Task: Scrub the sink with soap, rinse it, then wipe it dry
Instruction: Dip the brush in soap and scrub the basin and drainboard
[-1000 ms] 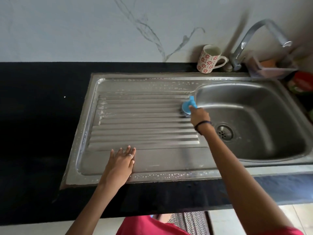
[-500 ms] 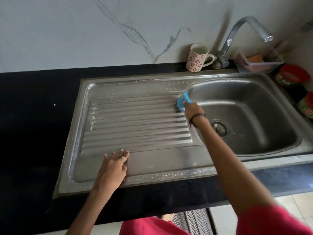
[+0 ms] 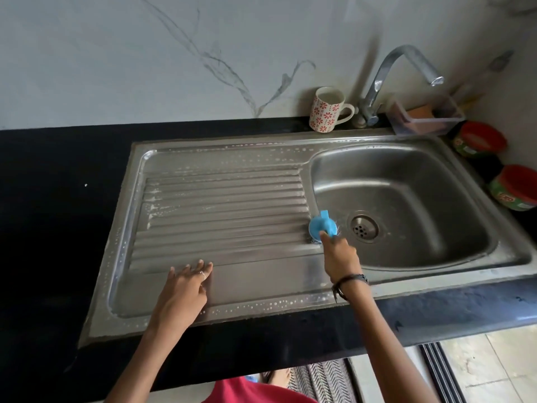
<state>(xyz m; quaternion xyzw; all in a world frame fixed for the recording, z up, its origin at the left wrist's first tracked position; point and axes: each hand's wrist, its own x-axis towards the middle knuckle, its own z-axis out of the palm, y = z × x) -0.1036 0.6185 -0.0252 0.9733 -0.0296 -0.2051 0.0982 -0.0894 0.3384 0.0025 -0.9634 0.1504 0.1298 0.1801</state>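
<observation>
A steel sink point(image 3: 406, 175) with a ribbed drainboard point(image 3: 220, 205) on its left sits in a black counter; soap bubbles dot the rim and ribs. My right hand point(image 3: 338, 255) grips a blue scrub brush point(image 3: 322, 225), bristles down, on the ledge between drainboard and basin, just left of the drain point(image 3: 363, 226). My left hand point(image 3: 186, 292) lies flat, fingers spread, on the drainboard's near flat part.
A curved tap point(image 3: 404, 71) stands behind the basin. A flowered mug point(image 3: 327, 113) sits left of it, a clear soap tray point(image 3: 427, 119) right of it. Two red-lidded tubs point(image 3: 479, 139) point(image 3: 515, 187) stand on the right counter point(image 3: 58, 228).
My right hand has drawn the brush along the basin's left edge from the far corner toward me. The left hand has stayed put on the drainboard.
</observation>
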